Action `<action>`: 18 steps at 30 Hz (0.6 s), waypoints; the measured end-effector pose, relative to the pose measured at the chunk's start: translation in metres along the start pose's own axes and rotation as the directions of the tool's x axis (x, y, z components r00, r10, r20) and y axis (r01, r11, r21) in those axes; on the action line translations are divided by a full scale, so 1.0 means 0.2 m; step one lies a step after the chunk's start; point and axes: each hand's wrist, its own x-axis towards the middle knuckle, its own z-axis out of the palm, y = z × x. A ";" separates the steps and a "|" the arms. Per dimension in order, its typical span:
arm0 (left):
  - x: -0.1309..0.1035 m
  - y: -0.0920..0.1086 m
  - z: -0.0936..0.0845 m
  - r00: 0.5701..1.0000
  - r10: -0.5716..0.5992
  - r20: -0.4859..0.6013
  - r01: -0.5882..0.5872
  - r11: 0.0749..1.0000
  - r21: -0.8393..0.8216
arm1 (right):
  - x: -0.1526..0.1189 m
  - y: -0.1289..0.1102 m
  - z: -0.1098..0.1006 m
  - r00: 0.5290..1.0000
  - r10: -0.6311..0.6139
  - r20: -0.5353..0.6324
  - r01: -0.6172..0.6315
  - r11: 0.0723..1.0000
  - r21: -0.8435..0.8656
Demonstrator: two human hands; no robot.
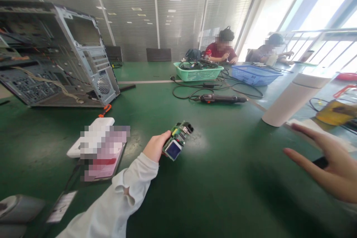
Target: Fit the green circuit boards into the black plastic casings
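Note:
My left hand (155,146) is closed around a small green circuit board (178,139), held low over the table in front of me. A little square screen (173,150) with a white frame sits on the board's near end, and dark connectors stick out at its far end. At the right edge my right hand (329,163), slightly blurred, hovers over the table with thumb and fingers spread. A small dark item (320,162) shows between its thumb and fingers; I cannot tell whether the hand touches it. A pale tumbler (292,100) stands just beyond this hand.
An open computer case (80,63) stands at left. Nearer lie a white device (93,134), a pink phone (111,160) and orange-handled tool (105,111). A corded electric screwdriver (223,99) lies ahead, before a green basket (199,74) and blue basket (255,76). Two people sit beyond.

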 end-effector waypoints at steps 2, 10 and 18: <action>-0.04 0.02 0.02 0.990 0.032 0.139 -0.050 0.990 0.131 | 0.08 -0.28 0.06 0.992 -0.110 0.064 0.094 0.974 0.207; -0.06 0.00 0.02 0.944 -0.022 0.331 -0.068 0.964 0.258 | 0.31 -0.86 0.35 0.731 -0.270 0.627 -0.315 0.681 0.661; 0.05 -0.02 -0.01 0.940 -0.260 0.220 0.270 0.963 -0.016 | 0.35 -0.86 0.54 0.116 -0.538 0.835 -0.965 0.137 0.222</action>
